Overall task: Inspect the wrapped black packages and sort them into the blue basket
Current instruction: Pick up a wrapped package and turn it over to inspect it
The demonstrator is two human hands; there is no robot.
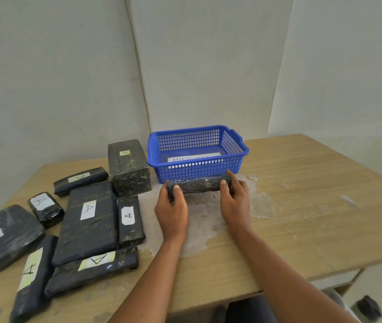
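While both hands grip its ends, left hand [171, 207] and right hand [234, 198], the package [199, 185] spans between them

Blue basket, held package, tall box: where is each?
Blue basket [234, 138]: head view, right rim.
Held package [198, 185]: head view, middle of wrap.
Tall box [128, 166]: head view, front face.
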